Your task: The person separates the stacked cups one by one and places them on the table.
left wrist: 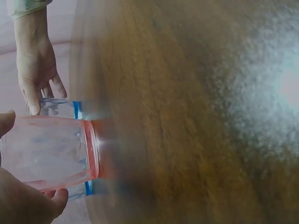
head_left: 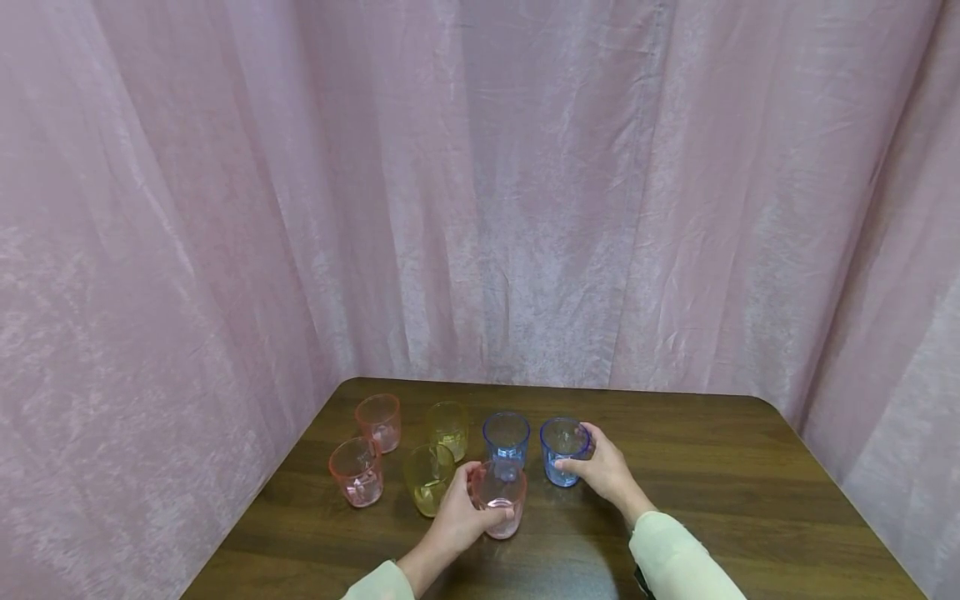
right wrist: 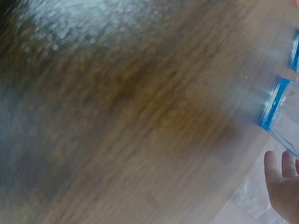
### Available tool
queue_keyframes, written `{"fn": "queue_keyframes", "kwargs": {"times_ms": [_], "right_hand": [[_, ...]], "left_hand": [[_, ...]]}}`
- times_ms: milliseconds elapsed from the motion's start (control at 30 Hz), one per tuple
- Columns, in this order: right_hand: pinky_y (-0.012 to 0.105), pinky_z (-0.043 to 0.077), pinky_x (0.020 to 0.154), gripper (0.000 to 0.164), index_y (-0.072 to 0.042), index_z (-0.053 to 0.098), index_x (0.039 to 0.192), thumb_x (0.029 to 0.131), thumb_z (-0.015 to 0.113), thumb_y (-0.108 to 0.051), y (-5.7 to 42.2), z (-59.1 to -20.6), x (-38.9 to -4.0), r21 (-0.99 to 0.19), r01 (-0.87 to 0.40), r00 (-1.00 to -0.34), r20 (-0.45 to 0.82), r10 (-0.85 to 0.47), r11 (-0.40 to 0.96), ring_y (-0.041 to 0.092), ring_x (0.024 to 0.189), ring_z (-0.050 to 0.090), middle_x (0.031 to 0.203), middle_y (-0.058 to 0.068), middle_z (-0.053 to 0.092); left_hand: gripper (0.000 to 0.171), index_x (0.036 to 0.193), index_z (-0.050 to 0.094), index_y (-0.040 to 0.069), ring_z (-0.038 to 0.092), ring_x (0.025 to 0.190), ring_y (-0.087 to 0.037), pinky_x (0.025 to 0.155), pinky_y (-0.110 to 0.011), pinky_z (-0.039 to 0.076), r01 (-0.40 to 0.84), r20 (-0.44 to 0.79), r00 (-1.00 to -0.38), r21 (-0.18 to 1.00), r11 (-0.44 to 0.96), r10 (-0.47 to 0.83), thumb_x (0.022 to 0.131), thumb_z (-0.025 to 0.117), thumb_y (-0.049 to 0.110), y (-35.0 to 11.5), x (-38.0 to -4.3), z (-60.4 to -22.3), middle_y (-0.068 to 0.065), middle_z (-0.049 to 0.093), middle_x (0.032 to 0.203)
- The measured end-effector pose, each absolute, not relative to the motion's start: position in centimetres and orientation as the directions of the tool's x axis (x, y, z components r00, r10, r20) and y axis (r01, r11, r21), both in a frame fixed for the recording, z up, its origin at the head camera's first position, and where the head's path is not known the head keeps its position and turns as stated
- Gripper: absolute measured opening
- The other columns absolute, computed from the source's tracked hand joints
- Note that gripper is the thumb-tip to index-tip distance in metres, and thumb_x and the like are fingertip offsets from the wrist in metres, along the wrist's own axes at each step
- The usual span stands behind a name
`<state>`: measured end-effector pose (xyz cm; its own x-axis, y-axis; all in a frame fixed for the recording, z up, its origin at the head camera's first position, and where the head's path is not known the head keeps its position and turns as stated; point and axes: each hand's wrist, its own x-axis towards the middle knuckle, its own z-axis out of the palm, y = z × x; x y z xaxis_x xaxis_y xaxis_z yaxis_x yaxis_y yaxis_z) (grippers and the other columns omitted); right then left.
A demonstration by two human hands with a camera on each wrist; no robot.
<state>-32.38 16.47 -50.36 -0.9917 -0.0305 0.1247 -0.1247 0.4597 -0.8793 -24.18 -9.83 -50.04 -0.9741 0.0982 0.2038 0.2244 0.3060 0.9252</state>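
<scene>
In the head view my left hand (head_left: 459, 517) grips a clear pink cup (head_left: 501, 498) at the near middle of the table. Its thumb is on the near side and its fingers on the far side. Whether the cup's base touches the table I cannot tell. My right hand (head_left: 609, 473) holds a clear blue cup (head_left: 564, 454), thumb across its front and fingers behind. A second blue cup (head_left: 507, 433) stands just behind the pink one. In the left wrist view the pink cup (left wrist: 51, 149) partly covers the blue cups.
Two yellow cups (head_left: 447, 421) (head_left: 427, 483) stand left of the blue ones. Farther left are two pink-orange cups (head_left: 378, 417) (head_left: 358, 475). All rest on a brown wooden table (head_left: 705, 467). Pink curtains (head_left: 547, 208) hang around it.
</scene>
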Motion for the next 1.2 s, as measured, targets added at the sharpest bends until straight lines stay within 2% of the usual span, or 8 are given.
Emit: {"fn": "queue_keyframes", "kwargs": {"times_ms": [200, 433, 733, 967, 1200], "right_hand": [[0.059, 0.041, 0.103, 0.098, 0.003, 0.034, 0.148, 0.073, 0.089, -0.028, 16.4, -50.3, -32.2, -0.886, -0.115, -0.993, 0.116, -0.026, 0.449, 0.047, 0.128, 0.047, 0.142, 0.029, 0.048], [0.06, 0.04, 0.103, 0.1, 0.002, 0.032, 0.149, 0.073, 0.089, -0.03, 16.9, -50.1, -31.9, -0.893, -0.096, -0.995, 0.097, -0.02, 0.439, 0.049, 0.129, 0.044, 0.144, 0.03, 0.045], [0.061, 0.04, 0.103, 0.102, 0.002, 0.029, 0.151, 0.075, 0.088, -0.031, 18.1, -49.5, -32.0, -0.893, -0.091, -0.996, 0.09, -0.023, 0.44, 0.05, 0.131, 0.041, 0.145, 0.03, 0.043], [0.058, 0.04, 0.104, 0.101, 0.002, 0.028, 0.151, 0.076, 0.087, -0.031, 19.4, -49.1, -32.2, -0.892, -0.091, -0.995, 0.1, -0.003, 0.444, 0.049, 0.131, 0.043, 0.146, 0.03, 0.043], [0.059, 0.037, 0.106, 0.104, 0.003, 0.023, 0.153, 0.078, 0.085, -0.034, 20.8, -48.7, -31.8, -0.891, -0.068, -0.997, 0.076, 0.0, 0.449, 0.049, 0.134, 0.039, 0.149, 0.03, 0.038]], "left_hand": [[0.094, 0.142, 0.034, -0.009, 0.05, 0.122, -0.046, 0.102, -0.056, 0.042, 0.255, 0.233, -0.967, 0.91, 0.327, 0.107, 0.069, 0.089, 0.014, -9.9, -24.0, -50.3, -0.032, 0.05, 0.133], [0.105, 0.149, 0.026, -0.008, 0.042, 0.13, -0.048, 0.106, -0.057, 0.037, 0.273, 0.254, -0.962, 0.914, 0.299, 0.102, 0.067, 0.09, 0.01, -10.0, -24.2, -50.0, -0.031, 0.043, 0.138], [0.101, 0.15, 0.029, -0.005, 0.04, 0.131, -0.05, 0.107, -0.058, 0.037, 0.271, 0.242, -0.962, 0.916, 0.296, 0.129, 0.071, 0.089, 0.013, -10.2, -24.3, -49.4, -0.03, 0.039, 0.142], [0.099, 0.151, 0.029, -0.002, 0.036, 0.135, -0.047, 0.11, -0.056, 0.033, 0.263, 0.232, -0.963, 0.921, 0.286, 0.139, 0.073, 0.087, 0.02, -10.4, -24.4, -48.8, -0.027, 0.036, 0.147], [0.093, 0.149, 0.033, -0.001, 0.041, 0.132, -0.049, 0.106, -0.057, 0.037, 0.285, 0.255, -0.957, 0.917, 0.281, 0.139, 0.075, 0.087, 0.016, -10.4, -24.8, -48.1, -0.03, 0.039, 0.145]]}}
